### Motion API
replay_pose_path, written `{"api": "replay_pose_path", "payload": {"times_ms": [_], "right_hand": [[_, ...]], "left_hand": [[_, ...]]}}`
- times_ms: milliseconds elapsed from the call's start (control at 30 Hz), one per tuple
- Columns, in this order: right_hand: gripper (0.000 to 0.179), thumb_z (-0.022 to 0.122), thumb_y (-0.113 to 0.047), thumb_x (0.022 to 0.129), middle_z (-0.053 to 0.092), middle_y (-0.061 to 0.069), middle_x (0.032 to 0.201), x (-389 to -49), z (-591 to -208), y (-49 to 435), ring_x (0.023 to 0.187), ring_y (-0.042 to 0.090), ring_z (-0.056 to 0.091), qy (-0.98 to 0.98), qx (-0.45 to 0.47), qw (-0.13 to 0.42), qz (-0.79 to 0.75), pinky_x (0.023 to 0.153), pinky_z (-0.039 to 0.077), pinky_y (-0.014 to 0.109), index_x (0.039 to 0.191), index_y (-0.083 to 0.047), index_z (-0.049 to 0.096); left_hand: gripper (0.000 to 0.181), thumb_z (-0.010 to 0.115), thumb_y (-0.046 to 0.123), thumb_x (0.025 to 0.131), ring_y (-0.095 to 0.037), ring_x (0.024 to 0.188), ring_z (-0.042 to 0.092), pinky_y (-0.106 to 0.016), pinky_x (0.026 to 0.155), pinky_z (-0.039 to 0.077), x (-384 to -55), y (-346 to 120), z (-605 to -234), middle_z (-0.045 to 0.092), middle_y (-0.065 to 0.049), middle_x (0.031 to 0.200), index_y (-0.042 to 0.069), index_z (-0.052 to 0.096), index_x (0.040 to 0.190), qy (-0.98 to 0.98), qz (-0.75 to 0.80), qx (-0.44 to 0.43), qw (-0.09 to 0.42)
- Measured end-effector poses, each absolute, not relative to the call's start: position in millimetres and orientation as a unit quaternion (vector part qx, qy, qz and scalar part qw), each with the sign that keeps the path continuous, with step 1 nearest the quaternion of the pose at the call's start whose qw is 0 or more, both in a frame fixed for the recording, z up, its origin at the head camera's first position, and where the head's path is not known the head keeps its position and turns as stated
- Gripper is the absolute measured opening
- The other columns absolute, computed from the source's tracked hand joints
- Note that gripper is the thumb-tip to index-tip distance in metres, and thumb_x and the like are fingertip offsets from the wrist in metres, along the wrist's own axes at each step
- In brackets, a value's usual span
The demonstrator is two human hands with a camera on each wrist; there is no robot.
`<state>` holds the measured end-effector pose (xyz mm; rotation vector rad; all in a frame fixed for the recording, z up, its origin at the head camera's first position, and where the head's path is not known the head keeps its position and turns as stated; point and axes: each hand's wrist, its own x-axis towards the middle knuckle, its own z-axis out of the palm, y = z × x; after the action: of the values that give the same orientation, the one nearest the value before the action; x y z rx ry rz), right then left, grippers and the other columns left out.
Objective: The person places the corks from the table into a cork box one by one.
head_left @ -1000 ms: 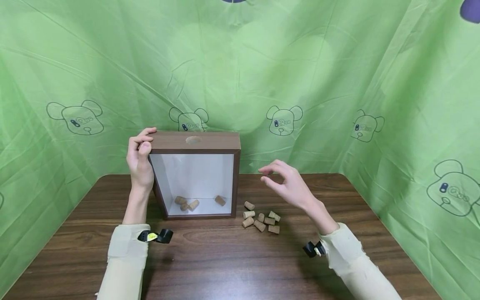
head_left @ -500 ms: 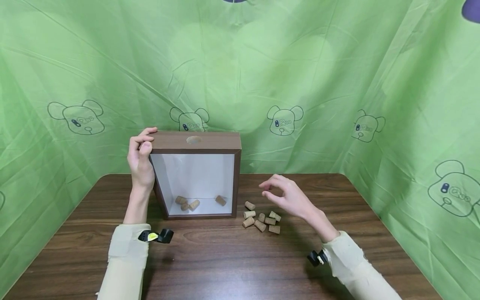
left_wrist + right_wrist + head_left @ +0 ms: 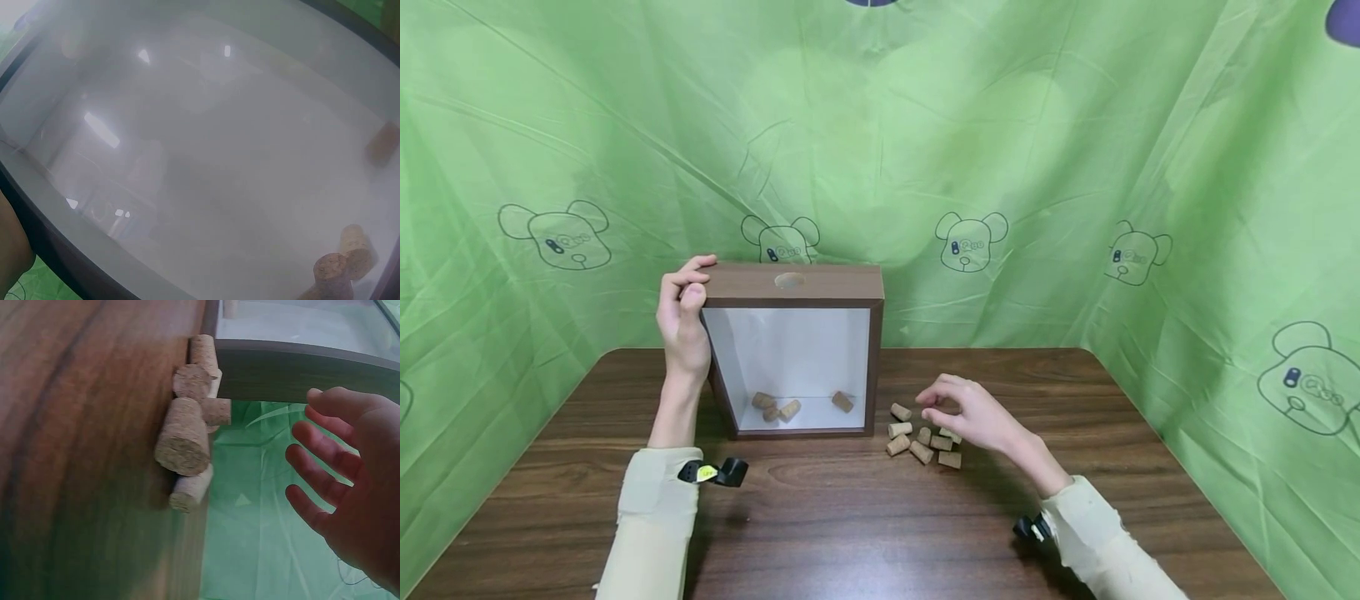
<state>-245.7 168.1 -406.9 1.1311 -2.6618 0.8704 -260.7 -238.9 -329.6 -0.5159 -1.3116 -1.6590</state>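
The left hand (image 3: 683, 321) is grasping the upper left corner of a brown wooden shadow box (image 3: 835, 286), its thumb pressing near the front edge and its fingers curving over the top. The box is standing upright on the table (image 3: 820, 517), left of the middle, and its top edge is carrying a round hole (image 3: 790, 281) around mid-length. Behind the glossy front, four corks are lying on the box floor: three inside corks (image 3: 789, 410) are clustering toward the left, and a single cork (image 3: 842, 402) is resting near the right wall.

The right hand (image 3: 973, 410) is hovering released above the back right side of a loose cork pile (image 3: 921, 452), fingers bending softly, thumb standing apart from them. In the right wrist view a gap is showing between this hand and the pile. The pile is sitting just beside the box's lower right edge. Open wood is stretching from the pile to the table's right edge, and more is spreading toward the front. Green cloth (image 3: 865, 167) is hanging beyond the back edge.
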Motion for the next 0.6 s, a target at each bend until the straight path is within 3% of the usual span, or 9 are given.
{"api": "replay_pose_path", "payload": {"times_ms": [300, 600], "right_hand": [[0.023, 0.070, -0.021, 0.092, 0.069, -0.002, 0.102, -244, -415, 170, 0.093, 0.008, 0.064, -0.872, 0.371, 0.001, 0.319, 0.085, 0.055, 0.043, 0.112, -0.010, 0.071], [0.024, 0.070, -0.019, 0.091, 0.068, -0.003, 0.102, -247, -424, 172, 0.092, 0.014, 0.065, -0.874, 0.392, -0.028, 0.286, 0.081, 0.055, 0.038, 0.113, -0.012, 0.072]], "left_hand": [[0.015, 0.052, 0.015, 0.093, -0.031, 0.125, 0.054, -0.033, 0.111, 0.031, -260, -238, -329, 0.065, -0.021, 0.121, 0.004, 0.062, 0.099, -0.536, -0.675, -0.211, 0.461], [0.015, 0.050, 0.012, 0.093, -0.031, 0.125, 0.054, -0.033, 0.112, 0.031, -259, -238, -329, 0.065, -0.020, 0.121, 0.004, 0.061, 0.099, -0.538, -0.674, -0.211, 0.460]]}}
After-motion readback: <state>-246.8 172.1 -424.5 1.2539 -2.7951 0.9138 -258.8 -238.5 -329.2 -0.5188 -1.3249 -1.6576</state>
